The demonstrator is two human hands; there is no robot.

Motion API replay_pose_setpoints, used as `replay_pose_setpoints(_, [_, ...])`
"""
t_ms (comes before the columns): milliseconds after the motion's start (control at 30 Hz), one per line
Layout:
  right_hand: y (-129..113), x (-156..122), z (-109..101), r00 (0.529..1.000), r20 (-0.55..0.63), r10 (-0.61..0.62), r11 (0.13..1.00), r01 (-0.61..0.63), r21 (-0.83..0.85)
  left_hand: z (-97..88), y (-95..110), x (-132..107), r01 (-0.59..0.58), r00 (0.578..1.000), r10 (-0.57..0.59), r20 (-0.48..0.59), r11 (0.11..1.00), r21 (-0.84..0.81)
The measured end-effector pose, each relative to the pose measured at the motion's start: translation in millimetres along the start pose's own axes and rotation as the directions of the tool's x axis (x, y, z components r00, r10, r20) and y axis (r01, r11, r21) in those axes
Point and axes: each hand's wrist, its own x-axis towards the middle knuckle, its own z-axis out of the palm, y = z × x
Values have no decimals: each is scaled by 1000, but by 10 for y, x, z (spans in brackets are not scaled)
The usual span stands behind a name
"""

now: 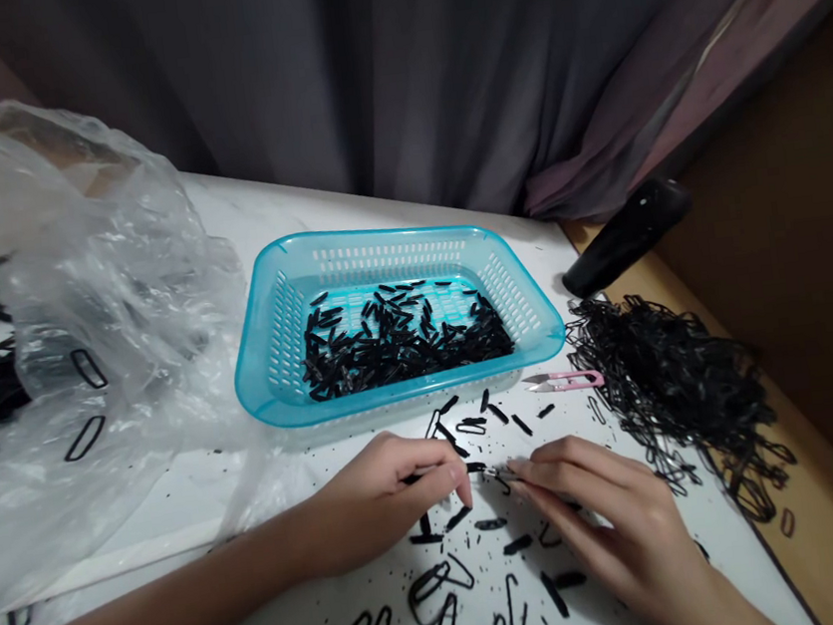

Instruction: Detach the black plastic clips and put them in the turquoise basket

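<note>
Pinching a slim black strip (474,467) in the left hand (392,496) and a silver metal tool (503,473) in the right hand (611,501), on the near side of a turquoise plastic basket (411,394).

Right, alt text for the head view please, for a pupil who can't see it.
A person's left hand pinches a small black strip while the right hand holds what looks like a metal tool near its end. Beyond sits a blue basket of dark pieces; clear plastic lies left, pink snips and a heap of black loops right.
</note>
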Motion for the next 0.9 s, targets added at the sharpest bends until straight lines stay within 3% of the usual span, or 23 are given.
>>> replay_pose_setpoints(300, [-9,-3,13,1000,18,18,999,-18,-36,-27,36,11,-15,1000,13,28,995,94])
replay_pose_setpoints(600, [38,5,30,997,30,-75,992,77,-102,-7,-12,-8,-41,999,39,16,994,99])
replay_pose_setpoints(900, [7,24,27,998,63,28,999,-29,20,-24,-25,-4,-78,996,72,43,987,139])
